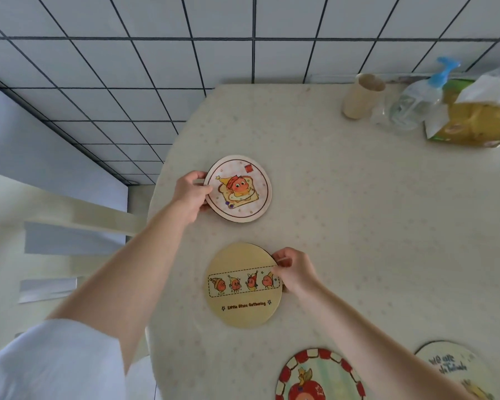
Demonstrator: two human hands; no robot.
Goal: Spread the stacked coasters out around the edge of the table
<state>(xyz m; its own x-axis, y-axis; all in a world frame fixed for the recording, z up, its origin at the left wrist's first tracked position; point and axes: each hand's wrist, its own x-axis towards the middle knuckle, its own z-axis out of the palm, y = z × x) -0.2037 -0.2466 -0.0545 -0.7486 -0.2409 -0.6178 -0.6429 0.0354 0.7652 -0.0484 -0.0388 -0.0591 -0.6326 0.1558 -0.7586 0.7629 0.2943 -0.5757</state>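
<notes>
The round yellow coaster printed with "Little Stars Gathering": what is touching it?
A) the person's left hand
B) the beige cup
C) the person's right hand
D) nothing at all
C: the right hand grips the right edge of the round yellow coaster with its fingers, while the left hand holds the round pink-checked coaster farther up the table.

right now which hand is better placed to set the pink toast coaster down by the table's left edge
Left. The left hand already pinches the pink toast coaster at its left rim, near that edge. The right hand is occupied on the yellow coaster.
</notes>
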